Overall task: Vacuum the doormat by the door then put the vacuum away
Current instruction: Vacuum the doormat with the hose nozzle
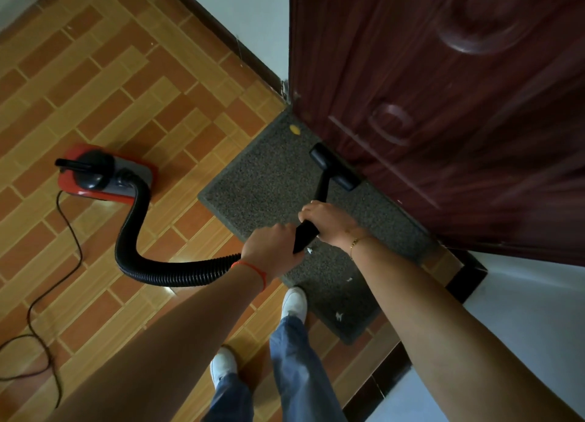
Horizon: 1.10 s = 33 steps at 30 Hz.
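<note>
the left hand (272,247) and right hand (329,222) cover most of the black wand (321,193) where they grip it. the door (443,104) runs off the top and right edges. the power cord (47,295) leaves at the left edge. white specks (339,316) on the doormat (272,181) are too small to identify.

Both hands grip the black wand (311,219): the right hand (329,222) above, the left hand (272,247) below by the ribbed hose (164,269). Beyond the grip, the nozzle (335,167) rests on the grey doormat (269,181) against the dark door (443,104).
</note>
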{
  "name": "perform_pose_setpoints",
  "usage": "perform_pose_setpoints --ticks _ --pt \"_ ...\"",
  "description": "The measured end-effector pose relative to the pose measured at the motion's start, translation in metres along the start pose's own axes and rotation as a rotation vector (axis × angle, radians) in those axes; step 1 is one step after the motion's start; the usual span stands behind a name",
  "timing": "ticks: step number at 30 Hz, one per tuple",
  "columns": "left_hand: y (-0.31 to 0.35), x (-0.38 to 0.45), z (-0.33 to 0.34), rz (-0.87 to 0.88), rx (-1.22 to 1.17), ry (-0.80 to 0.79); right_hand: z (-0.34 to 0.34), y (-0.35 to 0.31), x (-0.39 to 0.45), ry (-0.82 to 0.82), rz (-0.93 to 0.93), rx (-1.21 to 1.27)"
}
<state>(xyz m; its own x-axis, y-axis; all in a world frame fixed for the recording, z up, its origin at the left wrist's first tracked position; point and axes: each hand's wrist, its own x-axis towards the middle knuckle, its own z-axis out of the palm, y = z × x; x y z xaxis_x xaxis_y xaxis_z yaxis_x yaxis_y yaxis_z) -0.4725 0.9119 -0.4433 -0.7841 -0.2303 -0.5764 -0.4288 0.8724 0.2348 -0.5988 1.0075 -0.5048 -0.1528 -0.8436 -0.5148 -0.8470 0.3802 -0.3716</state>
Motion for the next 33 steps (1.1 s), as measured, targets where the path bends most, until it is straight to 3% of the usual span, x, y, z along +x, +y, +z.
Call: perform_pose_setpoints --ticks 7,15,33 --pt "0.007 0.015 -0.002 0.009 -0.016 -0.004 -0.004 0.016 0.001 -0.004 0.016 0.001" --pt "-0.015 -0.006 0.004 -0.008 -0.031 0.014 0.002 -0.014 0.006 0.019 -0.004 -0.012" --pt "-0.146 -0.159 0.05 -0.039 0.02 -0.039 0.072 -0.21 0.023 0.025 -0.037 0.02"
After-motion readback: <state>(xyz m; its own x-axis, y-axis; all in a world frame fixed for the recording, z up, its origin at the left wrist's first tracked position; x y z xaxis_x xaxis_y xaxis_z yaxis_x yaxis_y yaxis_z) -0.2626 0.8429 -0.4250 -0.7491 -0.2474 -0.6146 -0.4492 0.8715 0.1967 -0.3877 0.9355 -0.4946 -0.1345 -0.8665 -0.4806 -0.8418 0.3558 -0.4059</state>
